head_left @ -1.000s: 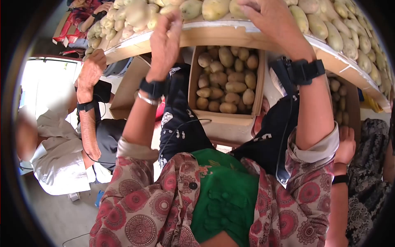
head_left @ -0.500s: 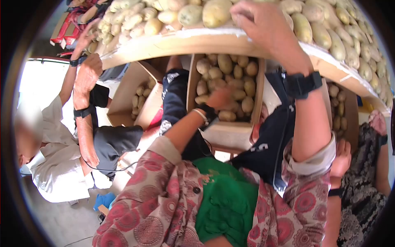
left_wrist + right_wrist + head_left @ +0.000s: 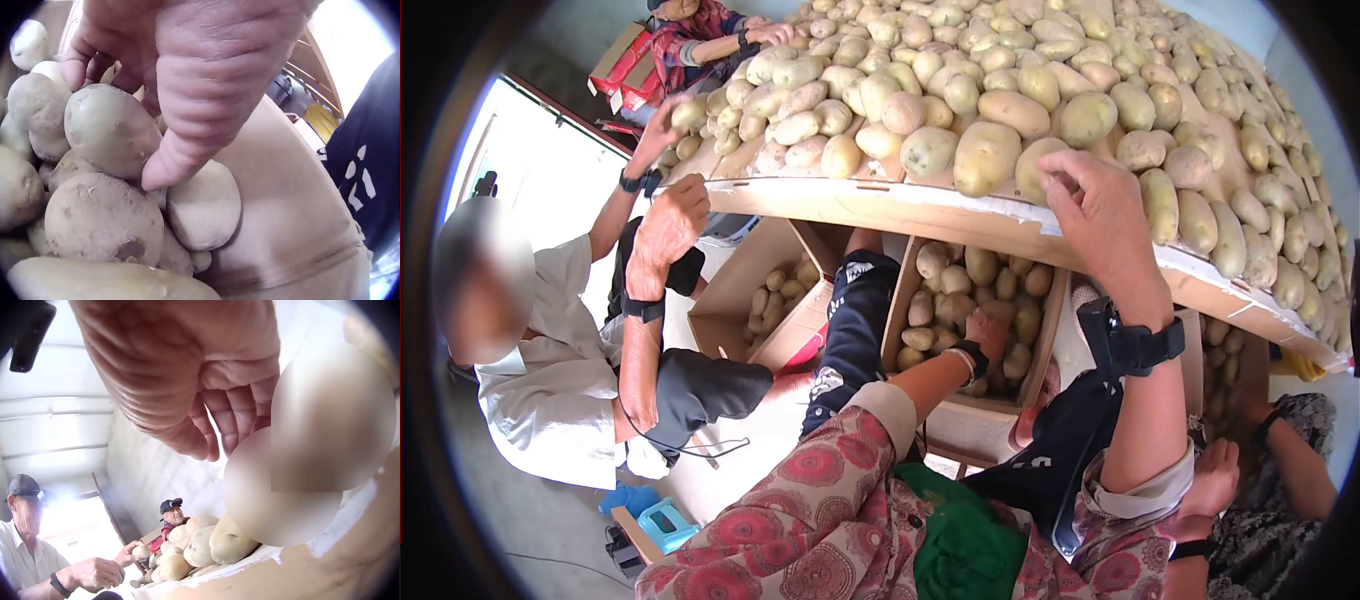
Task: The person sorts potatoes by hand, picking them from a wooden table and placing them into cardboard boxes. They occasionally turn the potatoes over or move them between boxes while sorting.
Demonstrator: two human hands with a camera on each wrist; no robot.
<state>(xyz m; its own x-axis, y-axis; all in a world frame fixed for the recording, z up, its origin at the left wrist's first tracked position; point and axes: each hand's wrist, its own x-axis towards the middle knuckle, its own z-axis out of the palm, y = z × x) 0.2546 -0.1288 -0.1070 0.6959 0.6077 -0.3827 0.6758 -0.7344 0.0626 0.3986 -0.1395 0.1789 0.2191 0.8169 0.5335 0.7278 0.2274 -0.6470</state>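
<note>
Left hand: the left hand (image 3: 988, 330) is down inside the cardboard box (image 3: 1048, 345), fingers curled over the potatoes there; in the left wrist view the fingers (image 3: 78, 62) bend round a greenish potato (image 3: 109, 131) and the thumb lies against its near side, so the hand grips it.
Greenish potato: under the left palm, resting on the other box potatoes (image 3: 100, 219), touching the pale one (image 3: 203, 206) just beneath the thumb tip.
Right hand: the right hand (image 3: 1100, 215) is up at the near edge of the sorting table (image 3: 880, 205), fingers bent over a large potato (image 3: 1040, 165) at the rim; from the head view it seems to hold it, though the right wrist view is too blurred there to confirm the grip.
Large potato: under the right fingertips, right at the table edge, touching its neighbour potato (image 3: 985, 158) on the thumb side.
Potato heap: the heap (image 3: 1020, 70) spreads away beyond the right hand, covering the table.
Box: below the table edge, between the two forearms.
Other people: a person in a white shirt (image 3: 550, 390) stands beyond the left arm, hands at the table's far corner; another sleeve (image 3: 1280, 500) is just outside the right elbow.
</note>
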